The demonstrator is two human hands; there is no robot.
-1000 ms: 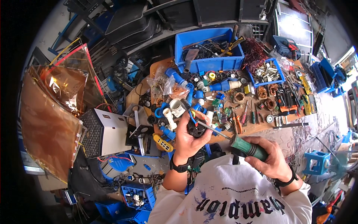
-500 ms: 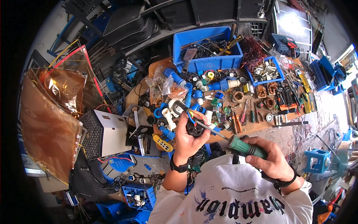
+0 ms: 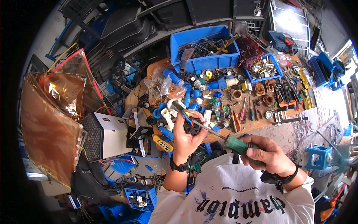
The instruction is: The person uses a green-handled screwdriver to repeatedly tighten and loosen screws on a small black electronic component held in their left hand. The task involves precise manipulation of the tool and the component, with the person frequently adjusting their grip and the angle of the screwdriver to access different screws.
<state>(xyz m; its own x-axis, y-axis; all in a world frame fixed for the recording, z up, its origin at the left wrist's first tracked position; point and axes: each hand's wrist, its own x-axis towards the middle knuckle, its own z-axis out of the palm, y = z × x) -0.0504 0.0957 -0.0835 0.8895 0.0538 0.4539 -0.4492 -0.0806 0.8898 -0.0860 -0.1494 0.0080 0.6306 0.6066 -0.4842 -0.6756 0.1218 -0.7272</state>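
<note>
While the left hand [image 3: 186,136] clamps its fingers round a small black motor [image 3: 192,126] above the near worktop [image 3: 257,125] edge, the right hand [image 3: 266,153] grips a green-handled screwdriver [image 3: 238,145], tip at the motor; steady pressure seems needed.

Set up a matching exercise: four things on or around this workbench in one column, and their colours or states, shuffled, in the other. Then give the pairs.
Things:
1. screwdriver
2. small round motor part
3. large bin at the back of the bench
4. small tray of metal parts

Descriptions:
A. black, held in the left hand
B. blue, full of tools and cables
C. green handle, gripped by the right hand
D. blue, beside a tangle of reddish wire

Pairs: 1-C, 2-A, 3-B, 4-D
</note>
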